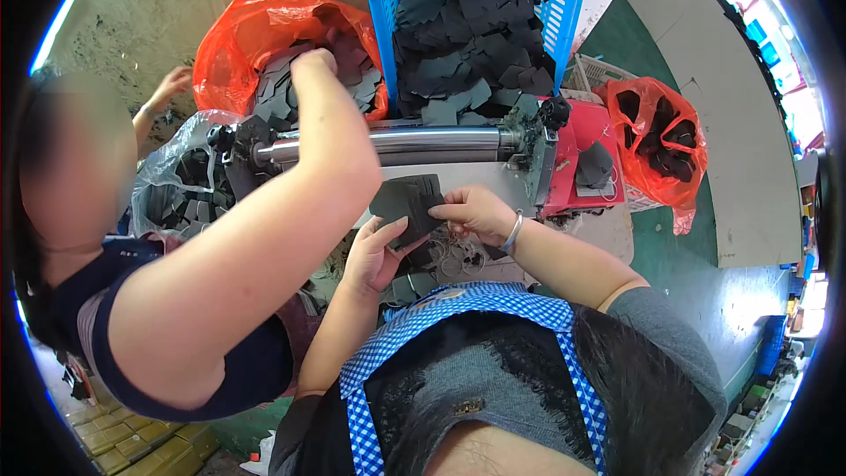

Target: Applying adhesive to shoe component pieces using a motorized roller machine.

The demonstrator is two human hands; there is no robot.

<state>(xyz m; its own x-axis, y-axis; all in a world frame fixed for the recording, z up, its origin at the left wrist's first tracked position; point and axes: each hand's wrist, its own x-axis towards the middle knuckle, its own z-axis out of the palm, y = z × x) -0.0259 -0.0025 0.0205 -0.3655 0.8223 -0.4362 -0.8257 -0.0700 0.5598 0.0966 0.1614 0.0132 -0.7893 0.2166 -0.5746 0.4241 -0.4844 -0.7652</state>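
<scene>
A stack of thin black sheet pieces [407, 200] is held between my two hands in front of the roller machine. My left hand [377, 256] grips the stack from below and the left, thumb lying on its face. At the stack's right edge, the thumb and fingers of my right hand [476, 213] pinch the sheets; a bangle circles that wrist. Just beyond my hands run the machine's shiny metal rollers [414, 141]. Below the stack, pale cord or string [458, 256] lies tangled among more dark pieces.
A co-worker's arm [291, 167] crosses from the left, its hand in a red plastic bag [233, 31] of dark pieces. Behind the rollers stands a blue crate [381, 18] heaped with black pieces [476, 26]. Another red bag [687, 115] sits right of the machine's red housing [573, 137].
</scene>
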